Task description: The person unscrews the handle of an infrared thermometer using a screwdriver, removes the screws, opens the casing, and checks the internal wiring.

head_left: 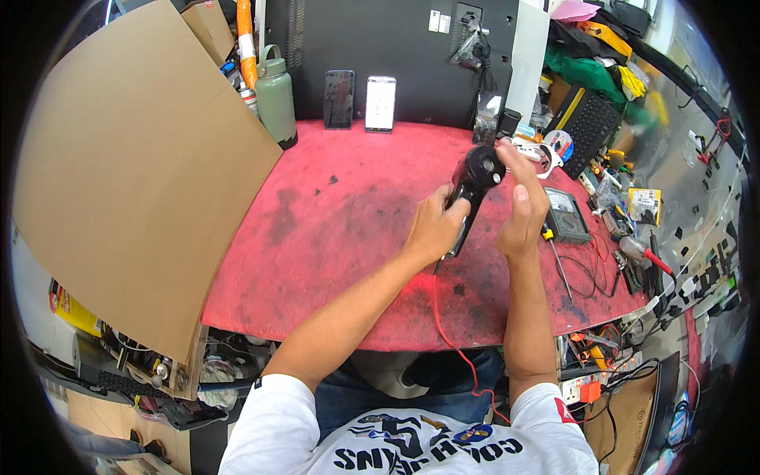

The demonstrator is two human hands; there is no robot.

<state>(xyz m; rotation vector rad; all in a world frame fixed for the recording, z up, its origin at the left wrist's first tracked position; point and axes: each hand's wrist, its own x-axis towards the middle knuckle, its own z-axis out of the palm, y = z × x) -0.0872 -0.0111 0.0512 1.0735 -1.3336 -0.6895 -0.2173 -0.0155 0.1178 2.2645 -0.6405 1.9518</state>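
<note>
My left hand (pixel 442 220) is wrapped round the handle of a black hand-held device (pixel 483 165) with a round head, held tilted over the stained red mat (pixel 285 245). A red cord runs from near its lower end down past the mat's front edge, with a red glow on the mat beside it. My right hand (pixel 523 207) is raised at the right side of the device, fingers stretched out beside the round head; whether they touch it I cannot tell. A meter (pixel 567 218) and a yellow-handled screwdriver (pixel 560 262) lie just right of my right hand.
A large cardboard sheet (pixel 119 174) covers the left. At the back stand a green bottle (pixel 276 106), two phones (pixel 379 104) and a black panel (pixel 368 39). Tools, cables and a keyboard (pixel 589 127) crowd the right. Another person's shoe (pixel 154 449) shows at lower left.
</note>
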